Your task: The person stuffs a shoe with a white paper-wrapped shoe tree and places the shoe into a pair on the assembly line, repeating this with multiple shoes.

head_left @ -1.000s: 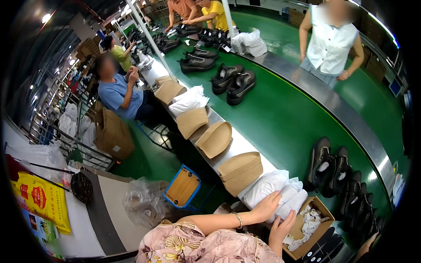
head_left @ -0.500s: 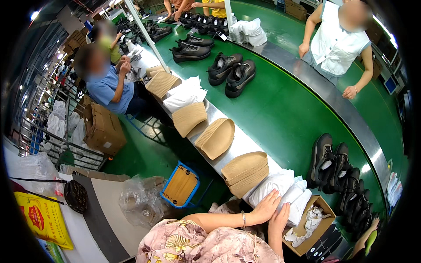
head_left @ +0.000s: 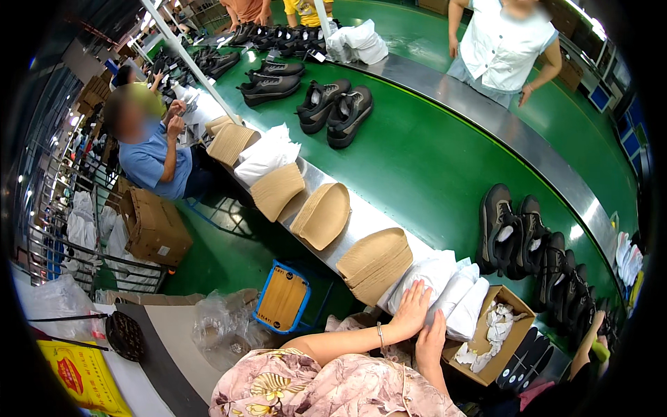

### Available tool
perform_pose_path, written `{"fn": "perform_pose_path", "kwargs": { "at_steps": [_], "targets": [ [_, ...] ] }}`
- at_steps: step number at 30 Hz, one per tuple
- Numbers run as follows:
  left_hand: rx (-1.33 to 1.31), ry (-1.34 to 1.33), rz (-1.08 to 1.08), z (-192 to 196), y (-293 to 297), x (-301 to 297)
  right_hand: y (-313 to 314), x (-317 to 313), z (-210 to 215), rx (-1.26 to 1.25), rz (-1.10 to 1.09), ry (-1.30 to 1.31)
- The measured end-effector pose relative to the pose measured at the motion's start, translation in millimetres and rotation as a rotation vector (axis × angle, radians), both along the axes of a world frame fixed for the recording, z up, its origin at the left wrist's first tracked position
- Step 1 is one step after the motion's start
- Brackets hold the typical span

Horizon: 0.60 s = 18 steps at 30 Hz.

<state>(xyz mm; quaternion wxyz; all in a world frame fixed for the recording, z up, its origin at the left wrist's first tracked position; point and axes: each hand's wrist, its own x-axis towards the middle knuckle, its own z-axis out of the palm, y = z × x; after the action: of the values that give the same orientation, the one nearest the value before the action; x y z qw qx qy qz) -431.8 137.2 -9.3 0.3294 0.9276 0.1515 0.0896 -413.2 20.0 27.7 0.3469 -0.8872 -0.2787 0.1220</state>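
Note:
Stretched out flat, my left hand (head_left: 411, 310) rests on a stack of white tissue paper (head_left: 429, 272) at the table's near edge. My right hand (head_left: 431, 339) lies just beside it, fingers extended and touching the near edge of the white paper (head_left: 464, 306). Nothing is gripped in either hand. Right of them stands an open cardboard box (head_left: 511, 326) with crumpled white paper (head_left: 495, 335) inside. Left of the paper sits a stack of curved brown cardboard inserts (head_left: 375, 265).
More cardboard inserts (head_left: 321, 217) line the metal ledge leftward. Dark shoes (head_left: 497, 233) stand on the green belt (head_left: 417, 167) to the right, another pair (head_left: 349, 117) further back. Black insoles (head_left: 524, 358) lie beside the box. Co-workers sit and stand around; one arm (head_left: 587, 340) reaches in at right.
The view has shifted slightly, so most things appear further left and higher. My hands stay on the white paper. The white-vested person opposite has drawn one hand nearer the body.

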Motion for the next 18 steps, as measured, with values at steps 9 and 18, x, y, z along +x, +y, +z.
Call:
{"fn": "perform_pose_path", "kwargs": {
  "at_steps": [9,18],
  "targets": [
    [0.058,0.087,-0.019,-2,1,-1,3,-6,-12,0.02,0.096,-0.017],
    [0.009,0.021,-0.003,-6,3,-6,14,-8,-1,0.122,0.062,0.089]
  ]
}}
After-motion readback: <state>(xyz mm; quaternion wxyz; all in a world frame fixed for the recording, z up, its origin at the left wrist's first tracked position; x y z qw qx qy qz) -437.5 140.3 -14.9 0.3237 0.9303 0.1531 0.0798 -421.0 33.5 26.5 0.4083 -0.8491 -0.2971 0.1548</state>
